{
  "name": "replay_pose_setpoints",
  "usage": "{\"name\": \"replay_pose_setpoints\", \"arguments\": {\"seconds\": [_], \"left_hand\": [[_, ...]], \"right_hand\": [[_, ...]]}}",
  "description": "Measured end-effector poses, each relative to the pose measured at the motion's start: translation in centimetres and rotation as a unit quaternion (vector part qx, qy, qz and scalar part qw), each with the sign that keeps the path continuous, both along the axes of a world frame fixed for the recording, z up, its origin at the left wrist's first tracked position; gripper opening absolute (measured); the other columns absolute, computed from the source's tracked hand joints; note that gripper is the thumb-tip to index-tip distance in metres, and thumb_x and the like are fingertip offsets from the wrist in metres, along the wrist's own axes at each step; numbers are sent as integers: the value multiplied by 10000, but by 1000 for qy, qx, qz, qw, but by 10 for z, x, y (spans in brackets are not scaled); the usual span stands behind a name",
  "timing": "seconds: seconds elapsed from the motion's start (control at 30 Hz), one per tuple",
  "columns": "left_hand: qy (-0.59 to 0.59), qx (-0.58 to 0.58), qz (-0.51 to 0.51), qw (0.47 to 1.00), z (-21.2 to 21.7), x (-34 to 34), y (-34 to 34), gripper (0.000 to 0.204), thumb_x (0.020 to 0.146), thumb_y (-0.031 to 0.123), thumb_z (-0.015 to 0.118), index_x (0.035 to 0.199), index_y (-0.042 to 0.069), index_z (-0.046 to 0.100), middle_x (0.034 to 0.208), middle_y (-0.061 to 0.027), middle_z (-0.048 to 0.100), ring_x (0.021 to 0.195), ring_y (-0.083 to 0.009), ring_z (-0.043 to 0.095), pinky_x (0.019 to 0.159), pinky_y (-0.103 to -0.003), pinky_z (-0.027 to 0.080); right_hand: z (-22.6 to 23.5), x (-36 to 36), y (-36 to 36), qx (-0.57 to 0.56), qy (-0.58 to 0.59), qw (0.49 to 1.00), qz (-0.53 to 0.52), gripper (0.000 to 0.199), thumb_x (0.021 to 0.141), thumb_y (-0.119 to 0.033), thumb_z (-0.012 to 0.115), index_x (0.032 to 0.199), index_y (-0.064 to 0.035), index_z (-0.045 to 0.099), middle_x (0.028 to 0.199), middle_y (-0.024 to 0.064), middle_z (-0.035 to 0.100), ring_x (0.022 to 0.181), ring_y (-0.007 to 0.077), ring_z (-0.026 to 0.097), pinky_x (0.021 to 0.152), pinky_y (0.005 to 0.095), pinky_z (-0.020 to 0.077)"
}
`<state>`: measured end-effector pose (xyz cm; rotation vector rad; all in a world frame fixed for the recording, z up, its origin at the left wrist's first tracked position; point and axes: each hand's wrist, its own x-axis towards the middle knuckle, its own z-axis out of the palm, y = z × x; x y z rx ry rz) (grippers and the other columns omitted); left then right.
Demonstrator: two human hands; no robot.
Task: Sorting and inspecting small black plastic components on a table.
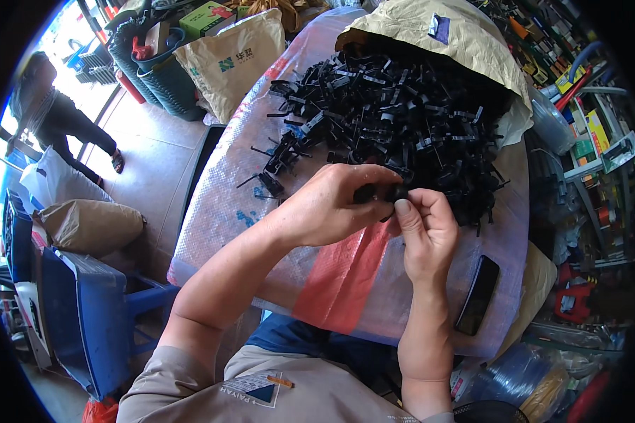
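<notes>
A big pale plastic sheet [215, 225] with a red stripe covered the work spot. Off to the left, well apart, another person [70, 127] stood on the floor. On the sheet lay a big, messy pile of black parts [374, 120], with thin bits poking out all over. A tan paper sack [473, 46] lay at the far side, its dark mouth open toward the pile.

The left hand [335, 204] was curled around, its thumb and fingers pinching a small black part. The right hand [432, 229] pinched the same part from the other side, thumb on top, its other fingers bent. A black phone [478, 295] lay on the sheet, near the right forearm.

The smallest thing was that black part [398, 192]. It was between the two hands, up in front of the near edge of the pile. Fingers hid most of it, so I could not tell its full shape, or if it was one piece or two.

The step in hand looked like working on this one part with both hands. I think the next move called for a firm left hold and a careful right thumb.
</notes>
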<state>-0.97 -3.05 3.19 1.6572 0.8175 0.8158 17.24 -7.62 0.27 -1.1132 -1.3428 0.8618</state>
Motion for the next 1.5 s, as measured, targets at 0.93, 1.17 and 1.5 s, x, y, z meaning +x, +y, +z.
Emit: {"name": "replay_pose_setpoints", "arguments": {"seconds": [0.93,1.17,1.5], "left_hand": [[-123,-205,30,970,-9,4,8,283,939,198,627,1133,-8,622,859,-11,628,717,-43,532,631,-192,427],[-100,-208,-59,971,-7,8,7,214,964,210,606,1030,9,636,799,27,558,703,-28,481,612,-194,392],[-46,111,44,992,-21,17,1,151,886,92,656,999,-9,652,816,-121,659,764,-166,652,713,-313,518]], "right_hand": [[11,11,0,73,-139,987,24,145,937,-50,633,1071,6,623,820,-13,606,688,59,533,646,192,439],[0,16,9,108,-94,988,62,100,944,-61,630,1026,-7,609,981,15,610,767,51,522,674,190,446],[-4,13,8,-29,92,993,72,105,949,-43,593,1044,1,604,869,-17,596,751,32,532,696,181,450]]}}
